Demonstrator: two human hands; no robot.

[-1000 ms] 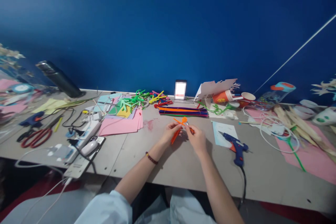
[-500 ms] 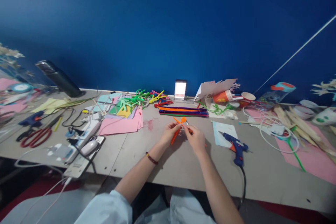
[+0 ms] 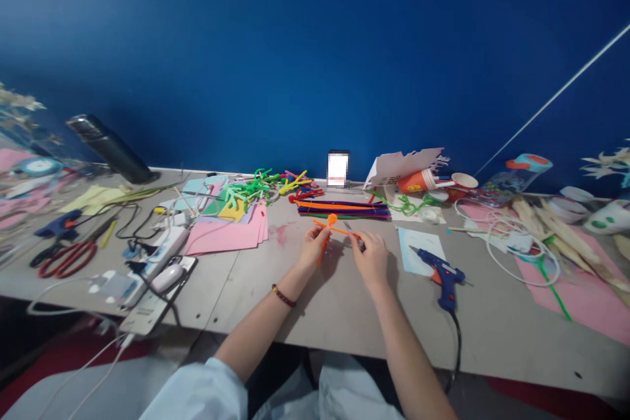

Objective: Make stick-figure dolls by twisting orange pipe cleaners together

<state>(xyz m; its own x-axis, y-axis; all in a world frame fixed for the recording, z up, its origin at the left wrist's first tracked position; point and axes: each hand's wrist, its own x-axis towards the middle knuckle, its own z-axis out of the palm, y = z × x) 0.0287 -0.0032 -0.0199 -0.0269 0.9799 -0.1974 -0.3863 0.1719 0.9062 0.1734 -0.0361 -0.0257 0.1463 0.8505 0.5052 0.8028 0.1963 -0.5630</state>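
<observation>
A small stick figure of orange pipe cleaner (image 3: 333, 219), with a round loop on top and arms out to the sides, is pinched at its middle by my left hand (image 3: 313, 246). Its lower end hangs below those fingers. My right hand (image 3: 370, 256) has its fingertips closed at the tip of the figure's right arm. A slim tool with a silvery tip and a dark handle shows by the right fingers, mostly hidden. Behind my hands lies a bundle of pipe cleaners (image 3: 344, 209) in purple, orange and other colours.
A blue glue gun (image 3: 445, 275) lies right, partly on light blue paper (image 3: 413, 251). Pink paper (image 3: 226, 236), green pipe-cleaner shapes (image 3: 256, 187), a power strip (image 3: 157, 262), a mouse (image 3: 168, 277) and red-handled scissors (image 3: 69, 259) are left. A lit phone (image 3: 338, 168) leans on the wall.
My left hand has moved slightly left with the figure, its loop now clear of my right fingers. My right hand has slid out along the arm, which now stretches straight between both hands.
</observation>
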